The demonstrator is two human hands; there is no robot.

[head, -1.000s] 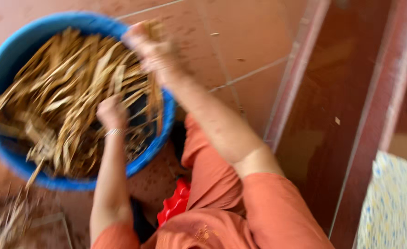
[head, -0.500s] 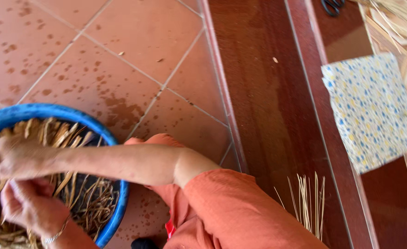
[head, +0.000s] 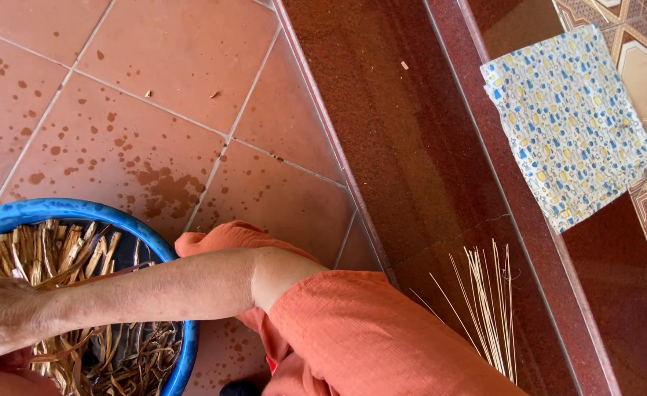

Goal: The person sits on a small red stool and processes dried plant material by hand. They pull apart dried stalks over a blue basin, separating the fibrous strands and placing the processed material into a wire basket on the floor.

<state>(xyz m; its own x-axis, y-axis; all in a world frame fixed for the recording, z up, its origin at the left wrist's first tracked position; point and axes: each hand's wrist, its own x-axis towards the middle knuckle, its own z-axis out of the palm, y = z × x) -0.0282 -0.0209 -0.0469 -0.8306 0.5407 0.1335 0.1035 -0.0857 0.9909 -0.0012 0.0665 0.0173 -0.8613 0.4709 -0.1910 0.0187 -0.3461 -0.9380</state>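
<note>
Terracotta floor tiles (head: 155, 95), matte and speckled with dark wet spots, fill the left of what I see; to the right runs one polished dark red step (head: 411, 147). One round blue plastic basin (head: 163, 253) sits near left, holding many flat, wet, tan fibre strips (head: 59, 253) in a tangle. My right hand (head: 1, 319) lies over the strips at the left edge, fingers cut off, so I cannot tell its grip. My left hand (head: 4, 378) shows only as a sliver below it, grip unclear too. One thin bundle of pale straight stalks (head: 488, 308) lies on the step, and one blue-and-yellow patterned cloth (head: 565, 121) lies far right
</note>
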